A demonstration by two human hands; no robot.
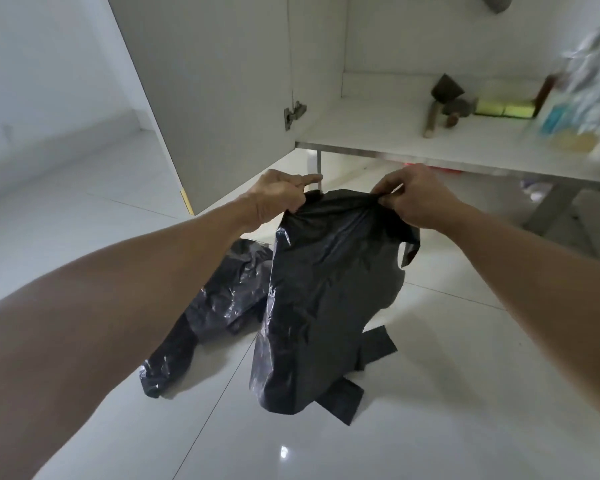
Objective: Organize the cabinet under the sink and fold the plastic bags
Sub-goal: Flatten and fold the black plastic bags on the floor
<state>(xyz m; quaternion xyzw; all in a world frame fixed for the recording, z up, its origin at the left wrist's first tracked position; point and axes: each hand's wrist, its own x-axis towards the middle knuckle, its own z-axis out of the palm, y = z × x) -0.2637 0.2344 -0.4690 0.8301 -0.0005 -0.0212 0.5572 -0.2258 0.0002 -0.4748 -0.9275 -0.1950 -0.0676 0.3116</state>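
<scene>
Crumpled black plastic bag (326, 289) being held up for folding.
Its top edge is being pinched by left hand (278, 199) and right hand (416, 199); long axis hanging floorward.

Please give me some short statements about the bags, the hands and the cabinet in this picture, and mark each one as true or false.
1. Both hands pinch the top edge of the hanging black plastic bag. True: left hand and right hand each have a grip on it.
2. A second black bag lies crumpled on the floor tiles. True.
3. The cabinet door is closed. False: it stands open.
4. The cabinet shelf holds nothing. False: yellow sponges and other items sit on it.
5. The held bag is white. False: it is black.
</scene>
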